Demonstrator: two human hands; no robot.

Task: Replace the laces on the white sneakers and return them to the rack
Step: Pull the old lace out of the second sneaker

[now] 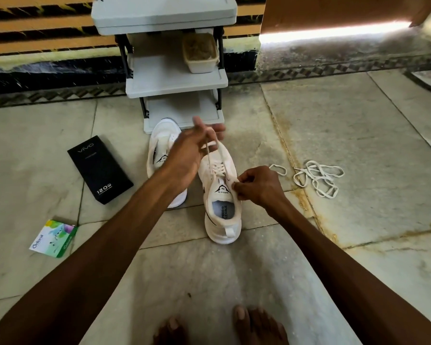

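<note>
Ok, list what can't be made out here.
Head view only.
Far sneaker lacing: covered by the left hand and forearm.
Left fingertips on the lace: motion-blurred.
Near sneaker top eyelet: under the right hand.
Rack top: cut off by the frame edge.
Tub contents: blurred.

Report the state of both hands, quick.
Left hand: pinches the lace, held up above the sneaker.
Right hand: fingers curled, pinching the sneaker at its top eyelet.
</note>
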